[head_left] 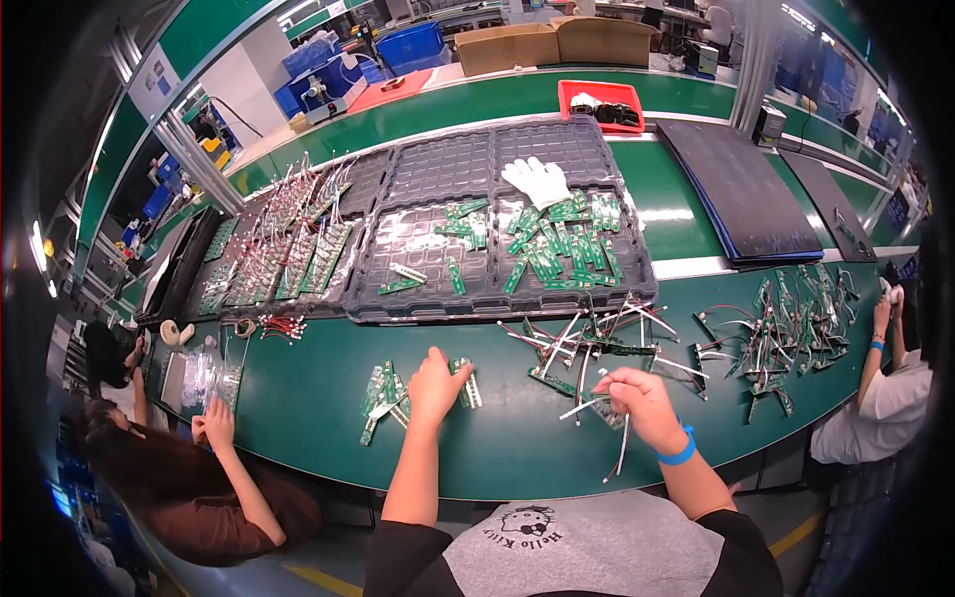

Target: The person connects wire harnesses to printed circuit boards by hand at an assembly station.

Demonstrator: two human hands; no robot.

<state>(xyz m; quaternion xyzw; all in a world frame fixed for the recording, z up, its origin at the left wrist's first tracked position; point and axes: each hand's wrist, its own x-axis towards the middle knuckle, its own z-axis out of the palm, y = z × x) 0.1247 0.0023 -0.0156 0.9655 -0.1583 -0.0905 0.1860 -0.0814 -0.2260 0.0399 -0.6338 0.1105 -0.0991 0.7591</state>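
Observation:
My left hand [438, 386] is over the green bench, its thumb apart from the fingers and touching or just above narrow green circuit boards [466, 386]. Its fingertips are partly hidden, and no board is visibly lifted. Left of it lies a small pile of similar boards [378, 400]. My right hand [642, 403], with a blue wristband, is pinched on a circuit board with wires [613, 410]; white and dark leads hang below the fingers. Just beyond it is a tangled heap of wired boards [587, 348].
A black compartmented tray [428, 159] holds bare boards and a white glove [537, 182]. Wired boards crowd another tray [298, 249]. More lie at right [796, 328]. A red bin [602, 104] and dark panels [736, 194] stand behind. Co-workers sit left [199, 478] and right [880, 398].

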